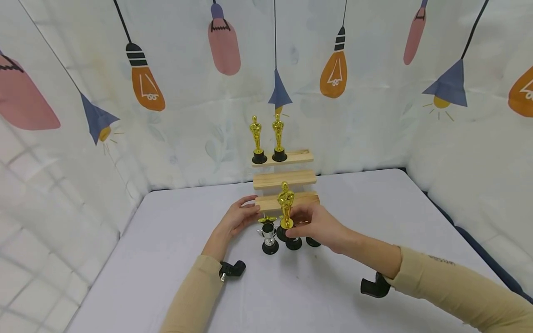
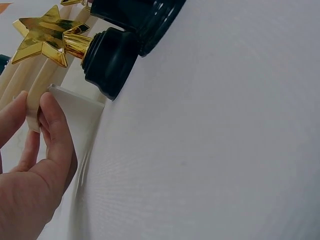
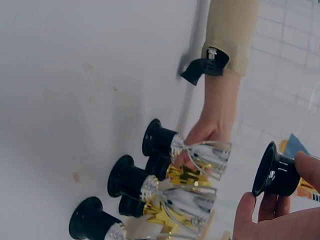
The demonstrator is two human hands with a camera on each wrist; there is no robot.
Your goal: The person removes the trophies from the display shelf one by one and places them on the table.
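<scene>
We find right grip [image 1: 318, 226] pinching upright gold statuette [image 1: 286, 203] before front edge of lowest shelf [image 1: 269, 202], left grip [image 1: 239, 217] pinching its left end

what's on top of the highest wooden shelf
A gold figurine trophy stands toward its left end, with a matching trophy just to the right. Their black bases cover the wood directly beneath, so that part of the top shelf can't be seen.
</scene>
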